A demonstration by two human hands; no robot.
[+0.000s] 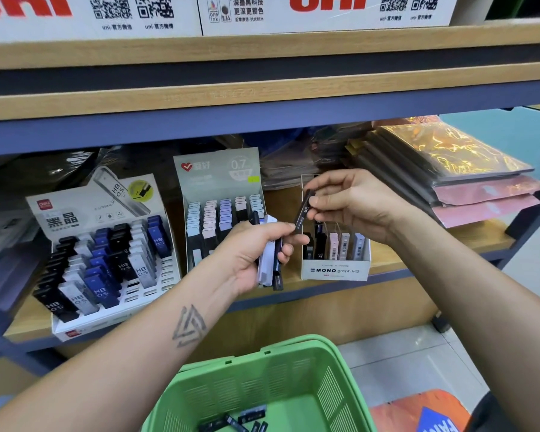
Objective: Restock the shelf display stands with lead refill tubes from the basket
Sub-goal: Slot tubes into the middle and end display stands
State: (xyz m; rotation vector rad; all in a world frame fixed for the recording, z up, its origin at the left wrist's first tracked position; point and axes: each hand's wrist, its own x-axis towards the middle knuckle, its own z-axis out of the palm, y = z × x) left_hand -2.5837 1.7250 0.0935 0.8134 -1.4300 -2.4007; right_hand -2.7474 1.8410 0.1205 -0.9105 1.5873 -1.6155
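While the green basket [293, 378] on the floor holds only a few dark lead refill tubes [234, 422], restocking reads as well advanced. Left hand [256, 254] grips a small bundle of tubes [270, 260]; right hand [353, 204] pinches one black tube [303, 212] above the MONO stand [335, 269], partly filled. Deli stand [106, 263] shows empty front slots; middle stand [222, 213] nearly full.

Wooden shelf [384, 260] on a blue-grey frame. On it, left to right: a Deli stand [106, 254] of black, white and blue HB 0.5 tubes; a 0.7 stand [219, 207] with pastel tubes in rows; a white Mono box [335, 269] with upright tubes; a stack of wrapped pads [455, 179] at the far right. Dark wrapped packets [287, 160] lie behind the stands.
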